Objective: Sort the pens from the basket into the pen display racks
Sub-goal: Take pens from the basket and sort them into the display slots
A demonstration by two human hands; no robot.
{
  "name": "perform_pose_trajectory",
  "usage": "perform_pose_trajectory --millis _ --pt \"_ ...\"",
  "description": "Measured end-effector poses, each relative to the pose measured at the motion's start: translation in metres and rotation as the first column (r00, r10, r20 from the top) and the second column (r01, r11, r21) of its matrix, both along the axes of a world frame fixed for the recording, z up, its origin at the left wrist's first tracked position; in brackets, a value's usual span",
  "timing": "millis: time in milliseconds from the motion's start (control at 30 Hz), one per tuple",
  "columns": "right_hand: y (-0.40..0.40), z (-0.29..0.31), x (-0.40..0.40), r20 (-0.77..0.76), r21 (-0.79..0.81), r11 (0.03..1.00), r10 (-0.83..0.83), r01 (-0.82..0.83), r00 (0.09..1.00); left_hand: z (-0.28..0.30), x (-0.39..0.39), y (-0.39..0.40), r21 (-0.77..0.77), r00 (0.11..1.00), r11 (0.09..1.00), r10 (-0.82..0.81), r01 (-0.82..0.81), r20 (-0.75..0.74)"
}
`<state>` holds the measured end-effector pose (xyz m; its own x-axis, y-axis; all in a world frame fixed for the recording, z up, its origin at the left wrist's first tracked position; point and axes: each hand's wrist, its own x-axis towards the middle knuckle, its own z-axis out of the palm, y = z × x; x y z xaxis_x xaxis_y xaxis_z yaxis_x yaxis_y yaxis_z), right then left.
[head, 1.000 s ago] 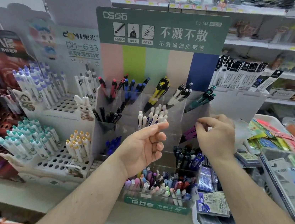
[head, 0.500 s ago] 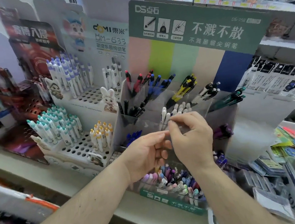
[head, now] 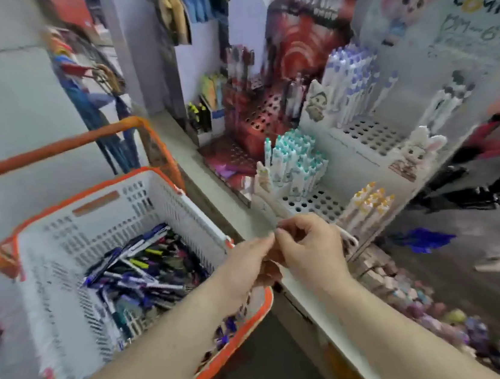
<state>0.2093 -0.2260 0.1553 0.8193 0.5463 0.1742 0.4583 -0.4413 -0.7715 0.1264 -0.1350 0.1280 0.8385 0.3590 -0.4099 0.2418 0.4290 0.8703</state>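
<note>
While both hands meet above basket [head: 117, 193] rim, left hand [head: 249, 268] and right hand [head: 309, 248] fingers curl together; blurry, cannot tell what they hold. Pens [head: 138, 266] lie in basket. Grab one pen, match rack [head: 313, 200].

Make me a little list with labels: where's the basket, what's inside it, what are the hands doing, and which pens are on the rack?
basket: white with orange rim, left of the shelf
inside: loose pens, mostly blue and dark
left hand: over the basket's right edge, fingertips meeting the right hand
right hand: fingers curled; anything held is too blurred to tell
rack: white pens with teal caps, purple caps, yellow caps
</note>
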Motion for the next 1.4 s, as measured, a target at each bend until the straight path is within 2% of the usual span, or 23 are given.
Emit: perform_pose_trajectory --millis 167,300,467,633,667,733,867,967,1067,1133,1200,1300,1400 --pt "0.053 -0.031 -0.027 -0.075 -0.170 0.960 0.213 -0.223 0.974 -0.033 -0.056 0.043 0.134 0.979 0.986 0.120 -0.099 -0.164" --pt "0.077 -0.061 -0.041 -0.054 -0.367 0.878 0.311 -0.309 0.949 -0.070 -0.096 0.076 0.164 0.898 0.967 0.244 -0.196 -0.367" --pt "0.097 -0.093 -0.044 0.033 -0.684 0.682 0.381 -0.257 0.924 -0.113 -0.120 0.107 0.179 0.795 0.969 0.244 -0.172 -0.556" --pt "0.112 -0.110 -0.040 0.093 -0.788 0.586 0.415 -0.187 0.905 -0.159 -0.117 0.137 0.187 0.679 0.967 0.256 -0.174 -0.688" --pt "0.114 -0.111 -0.038 0.102 -0.803 0.569 0.424 -0.177 0.900 -0.169 -0.115 0.145 0.217 0.657 0.965 0.260 -0.148 -0.708" --pt "0.120 -0.114 -0.033 0.122 -0.831 0.534 0.445 -0.154 0.887 -0.179 -0.108 0.161 0.332 0.581 0.943 0.267 0.005 -0.768" --pt "0.145 -0.114 -0.027 0.216 -0.842 0.530 0.508 -0.104 0.834 -0.182 -0.092 0.200 0.539 0.500 0.777 0.342 0.325 -0.795" --pt "0.170 -0.115 -0.028 0.229 -0.860 0.498 0.571 -0.110 0.788 -0.186 -0.089 0.229 0.585 0.523 0.648 0.319 0.488 -0.790" --pt "0.187 -0.119 -0.031 0.177 -0.851 0.501 0.559 -0.160 0.810 -0.199 -0.092 0.256 0.520 0.505 0.522 0.186 0.676 -0.843" --pt "0.190 -0.126 -0.033 0.139 -0.855 0.486 0.548 -0.179 0.825 -0.210 -0.092 0.269 0.433 0.448 0.335 0.036 0.837 -0.894" --pt "0.188 -0.133 -0.034 0.149 -0.866 0.473 0.555 -0.163 0.818 -0.218 -0.091 0.275 0.327 0.340 0.138 -0.082 0.935 -0.937" --pt "0.186 -0.137 -0.034 0.198 -0.866 0.482 0.575 -0.133 0.794 -0.228 -0.093 0.275 0.228 0.223 -0.062 -0.081 0.972 -0.971" --pt "0.187 -0.137 -0.035 0.223 -0.868 0.484 0.577 -0.109 0.786 -0.233 -0.103 0.270 0.237 0.247 -0.202 0.025 0.950 -0.969"
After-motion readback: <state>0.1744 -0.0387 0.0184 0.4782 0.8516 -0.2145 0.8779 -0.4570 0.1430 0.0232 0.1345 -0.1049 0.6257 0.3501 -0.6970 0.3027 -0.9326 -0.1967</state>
